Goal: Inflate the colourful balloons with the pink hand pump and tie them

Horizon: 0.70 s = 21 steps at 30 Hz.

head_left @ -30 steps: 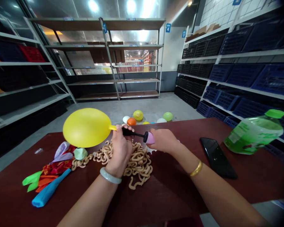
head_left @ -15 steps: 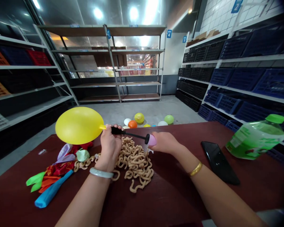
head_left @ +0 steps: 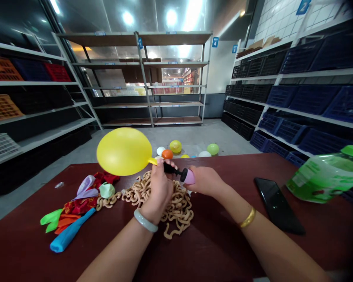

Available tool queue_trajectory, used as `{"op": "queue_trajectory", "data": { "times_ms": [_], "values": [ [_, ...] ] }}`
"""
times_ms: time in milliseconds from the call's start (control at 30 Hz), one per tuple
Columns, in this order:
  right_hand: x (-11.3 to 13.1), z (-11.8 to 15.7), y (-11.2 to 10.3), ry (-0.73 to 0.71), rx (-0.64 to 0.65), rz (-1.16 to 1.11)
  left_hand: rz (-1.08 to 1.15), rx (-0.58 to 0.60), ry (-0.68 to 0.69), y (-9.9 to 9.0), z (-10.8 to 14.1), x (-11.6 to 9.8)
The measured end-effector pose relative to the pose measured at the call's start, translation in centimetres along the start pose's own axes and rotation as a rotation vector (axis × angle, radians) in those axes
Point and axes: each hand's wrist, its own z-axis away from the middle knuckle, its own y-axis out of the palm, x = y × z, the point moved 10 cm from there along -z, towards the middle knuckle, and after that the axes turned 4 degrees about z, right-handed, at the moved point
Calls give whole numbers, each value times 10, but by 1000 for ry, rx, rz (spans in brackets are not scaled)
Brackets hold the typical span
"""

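Observation:
A yellow inflated balloon [head_left: 124,151] stretches out to the left, its neck on the black end of a hand balloon pump [head_left: 170,168]. My left hand [head_left: 161,183] is closed around that end and the balloon's neck. At the pump's pink end, my right hand [head_left: 204,179] is wrapped on it. Only a short piece of the black rod shows between the hands. Beneath them lies a heap of tan curled snack-like pieces [head_left: 179,214], partly covered by my left hand and wrist.
Left on the dark red table [head_left: 223,243] lie a blue deflated balloon [head_left: 72,231], a purple one [head_left: 86,187] and red cloth-like pieces [head_left: 79,205]. At right are a black phone [head_left: 278,205] and a green-capped bottle [head_left: 326,176]. Several inflated balloons [head_left: 175,147] rest on the floor beyond.
My left hand has moved right toward my right hand, bringing the yellow balloon along. The pump's exposed rod is much shorter. The view has shifted slightly left.

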Motion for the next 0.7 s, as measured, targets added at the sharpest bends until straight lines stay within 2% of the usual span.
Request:
{"op": "queue_trajectory", "data": {
  "times_ms": [100,200,400,500,600,700],
  "values": [
    [6,1,0,3,-17,-39,-10,30,-4,10,12,7],
    [4,-1,1,12,-31,-49,-33,17,3,8,5,-4],
    [-13,-6,3,-25,9,-61,8,-125,88,-27,-36,-59],
    [-21,-5,0,-22,15,-68,27,-175,118,-41,-48,-76],
    [-23,-4,-2,-34,-1,-52,25,-167,125,-41,-49,-74],
    [-20,-4,-3,-36,-27,-14,28,-111,107,-30,-38,-54]
  ]
}}
